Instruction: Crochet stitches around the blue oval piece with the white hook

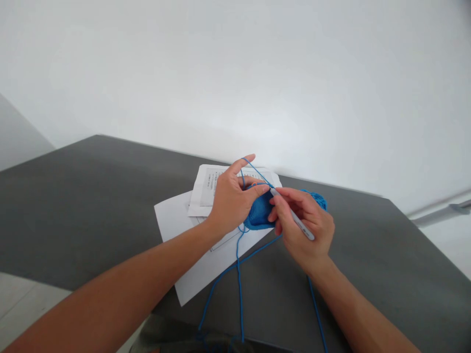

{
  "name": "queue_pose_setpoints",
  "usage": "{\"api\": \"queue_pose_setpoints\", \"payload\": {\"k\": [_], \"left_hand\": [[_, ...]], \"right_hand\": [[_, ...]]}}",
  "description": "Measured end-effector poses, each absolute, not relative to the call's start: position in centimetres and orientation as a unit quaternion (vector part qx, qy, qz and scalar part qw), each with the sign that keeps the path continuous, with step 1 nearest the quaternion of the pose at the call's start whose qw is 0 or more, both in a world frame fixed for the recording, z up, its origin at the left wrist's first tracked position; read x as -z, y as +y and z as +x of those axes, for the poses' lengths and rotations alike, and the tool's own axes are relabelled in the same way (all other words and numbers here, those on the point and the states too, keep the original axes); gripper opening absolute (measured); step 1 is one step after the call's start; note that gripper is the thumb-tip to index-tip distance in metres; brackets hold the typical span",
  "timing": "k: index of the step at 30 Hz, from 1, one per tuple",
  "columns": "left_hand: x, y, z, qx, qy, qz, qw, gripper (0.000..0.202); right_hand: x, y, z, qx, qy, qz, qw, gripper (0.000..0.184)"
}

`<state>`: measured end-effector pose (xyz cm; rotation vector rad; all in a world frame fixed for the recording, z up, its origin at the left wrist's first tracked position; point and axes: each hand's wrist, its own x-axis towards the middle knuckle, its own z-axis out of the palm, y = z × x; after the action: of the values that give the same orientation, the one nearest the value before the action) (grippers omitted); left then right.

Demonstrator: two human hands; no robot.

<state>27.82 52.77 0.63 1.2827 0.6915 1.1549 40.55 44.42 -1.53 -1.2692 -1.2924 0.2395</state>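
Observation:
A blue crocheted piece (259, 214) is pinched by my left hand (235, 193), thumb along its upper edge. The raised index finger of that hand carries a taut strand of blue yarn (257, 171) running down to the work. My right hand (305, 220) grips a grey-handled crochet hook (302, 226), whose tip meets the piece's upper edge and is too small to make out. A small orange thing (253, 184) shows at that edge beside my left thumb. Behind my right hand lies a bundle of blue yarn (316, 198), partly hidden.
Printed paper sheets (172, 215) lie under my hands on the dark grey table (110, 196). Loose blue yarn strands (240, 289) trail over the near edge towards my lap. A white wall (235, 73) stands behind the table, and a grey rail (441, 214) is at the right.

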Motion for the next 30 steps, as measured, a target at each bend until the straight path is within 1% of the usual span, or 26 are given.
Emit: {"api": "queue_pose_setpoints", "payload": {"k": [2, 5, 9, 11, 13, 15, 17, 20, 25, 28, 30], "left_hand": [[-0.6, 52.8, 27.8, -0.501, 0.272, 0.51, 0.644, 0.083], [-0.9, 52.7, 27.8, -0.492, 0.237, 0.462, 0.699, 0.092], [-1.7, 52.6, 27.7, -0.471, 0.203, 0.423, 0.747, 0.106], [-2.0, 52.6, 27.6, -0.461, 0.197, 0.408, 0.763, 0.109], [-2.2, 52.7, 27.4, -0.451, 0.189, 0.402, 0.774, 0.108], [-2.3, 52.8, 27.2, -0.44, 0.186, 0.406, 0.779, 0.107], [-2.4, 53.1, 26.9, -0.429, 0.19, 0.421, 0.776, 0.108], [-2.3, 53.6, 26.5, -0.421, 0.204, 0.449, 0.761, 0.111], [-2.3, 54.4, 26.1, -0.425, 0.227, 0.479, 0.734, 0.112], [-2.3, 54.3, 26.2, -0.438, 0.234, 0.482, 0.722, 0.116], [-2.2, 54.1, 26.3, -0.439, 0.232, 0.475, 0.727, 0.115]], "right_hand": [[1.9, 44.4, 40.6, -0.09, -0.562, -0.527, 0.631, 0.016], [2.3, 44.2, 40.8, -0.048, -0.594, -0.502, 0.626, 0.022], [2.2, 44.1, 41.1, 0.07, -0.666, -0.469, 0.576, 0.042], [2.0, 44.0, 41.3, 0.131, -0.688, -0.458, 0.548, 0.05], [1.9, 44.0, 41.6, 0.173, -0.698, -0.454, 0.526, 0.055], [1.7, 44.0, 41.9, 0.183, -0.706, -0.447, 0.518, 0.058], [1.6, 44.0, 42.3, 0.165, -0.715, -0.435, 0.521, 0.062], [1.4, 43.9, 43.0, 0.119, -0.717, -0.432, 0.534, 0.061], [1.1, 43.9, 43.6, 0.087, -0.725, -0.43, 0.53, 0.047], [1.0, 44.0, 43.2, 0.11, -0.732, -0.426, 0.52, 0.044], [1.0, 44.1, 42.6, 0.174, -0.734, -0.43, 0.497, 0.041]]}}
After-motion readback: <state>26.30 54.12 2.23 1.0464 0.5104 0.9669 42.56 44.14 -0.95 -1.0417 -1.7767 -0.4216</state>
